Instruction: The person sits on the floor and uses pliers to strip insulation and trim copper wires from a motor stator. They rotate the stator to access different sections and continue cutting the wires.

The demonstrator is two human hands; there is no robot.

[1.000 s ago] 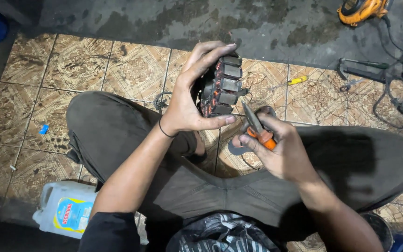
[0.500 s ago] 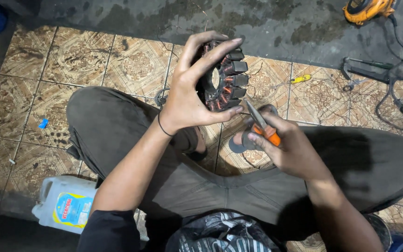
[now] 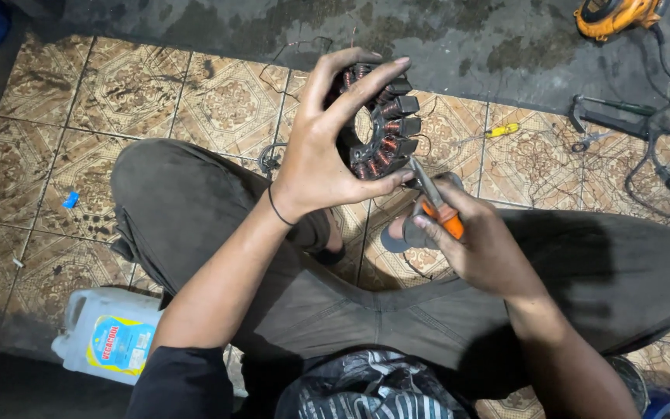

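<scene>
My left hand (image 3: 327,147) grips a round black stator (image 3: 381,124) with copper-wound poles, held up in front of me with its ring facing me. My right hand (image 3: 482,240) holds orange-handled pliers (image 3: 437,203); their metal jaws point up and touch the stator's lower right edge. Thin loose wires trail from the stator's top. I sit on the floor with my legs in dark trousers (image 3: 195,209) spread to either side.
A white plastic jug (image 3: 110,334) with a yellow label lies by my left thigh. A yellow-handled screwdriver (image 3: 498,130), black cables (image 3: 661,171) and an orange power tool (image 3: 610,15) lie on the patterned tile floor (image 3: 141,85) at right.
My left hand has turned the stator so its ring faces me and lifted it slightly. The pliers have risen until their jaws meet its lower edge.
</scene>
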